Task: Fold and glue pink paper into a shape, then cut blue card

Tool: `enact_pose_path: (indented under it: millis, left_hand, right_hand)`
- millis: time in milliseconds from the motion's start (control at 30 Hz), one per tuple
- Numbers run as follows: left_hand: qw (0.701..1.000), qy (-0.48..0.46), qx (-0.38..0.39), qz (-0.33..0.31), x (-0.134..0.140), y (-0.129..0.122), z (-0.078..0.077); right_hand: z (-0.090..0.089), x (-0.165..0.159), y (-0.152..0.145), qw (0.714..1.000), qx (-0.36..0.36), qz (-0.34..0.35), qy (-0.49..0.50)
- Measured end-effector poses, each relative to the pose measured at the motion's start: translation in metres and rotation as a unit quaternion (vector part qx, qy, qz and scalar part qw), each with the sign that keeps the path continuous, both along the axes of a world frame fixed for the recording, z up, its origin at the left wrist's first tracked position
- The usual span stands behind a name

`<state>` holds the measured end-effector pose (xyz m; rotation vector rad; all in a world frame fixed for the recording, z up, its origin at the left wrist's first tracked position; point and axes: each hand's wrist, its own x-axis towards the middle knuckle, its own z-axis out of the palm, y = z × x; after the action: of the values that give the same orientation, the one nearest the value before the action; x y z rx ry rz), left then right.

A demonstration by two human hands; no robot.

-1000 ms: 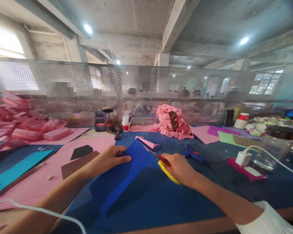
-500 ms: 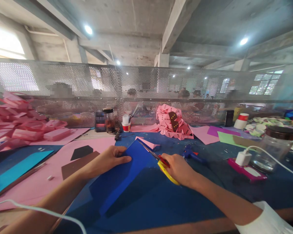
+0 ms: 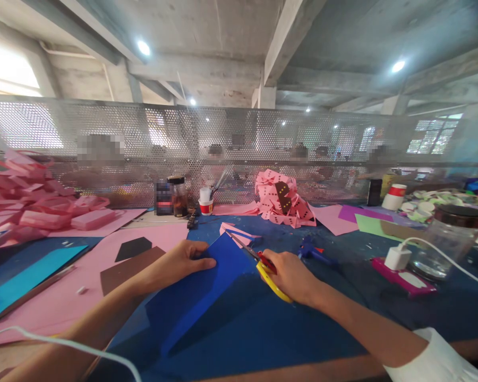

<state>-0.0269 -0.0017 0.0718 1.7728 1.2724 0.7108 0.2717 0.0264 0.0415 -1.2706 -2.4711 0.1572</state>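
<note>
My left hand [image 3: 193, 257] pinches the left edge of a blue paper sheet [image 3: 215, 281], thumb on top. The sheet is tilted above the blue table covering, its lower end near the front. My right hand [image 3: 289, 273] grips scissors [image 3: 270, 281] with yellow and red handles. Their blades point up and left along the sheet's upper right edge, almost together. Just beyond the tips lies a small pink paper piece [image 3: 226, 227] with a narrow blue strip across it. A blue glue gun [image 3: 316, 252] rests right of my right hand.
Pink sheets and dark paper pieces [image 3: 133, 248] lie left, near a pile of pink strips [image 3: 43, 196]. Dotted pink pieces [image 3: 281, 199] are heaped at the back before a perforated metal screen [image 3: 231, 127]. Rightward stand a glass jar [image 3: 446, 249] and a white charger [image 3: 397, 258]. A white cable crosses front left.
The far corner of the blue sheet has come slightly nearer, showing more of the pink piece. A narrow blue strip now shows apart from the sheet. Both hands have barely moved.
</note>
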Motion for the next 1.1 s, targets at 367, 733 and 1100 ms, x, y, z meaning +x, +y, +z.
enact_pose_path:
  millis: [367,733,1100]
  left_hand:
    - [1.000,0.006,-0.006,0.005,0.0013,-0.0019,0.0049]
    - [1.000,-0.014,-0.001,-0.011,-0.0007,-0.0022,0.0065]
    - [1.000,-0.006,-0.001,-0.009,0.0016,-0.0034,0.0092]
  right_hand:
    - [-0.0026,0.0011,0.0021,1.000,-0.001,0.000,-0.003]
    - [-0.0011,0.0015,0.0028,1.000,-0.017,0.001,0.015]
    - [-0.0013,0.0009,0.0017,1.000,-0.010,-0.008,0.012]
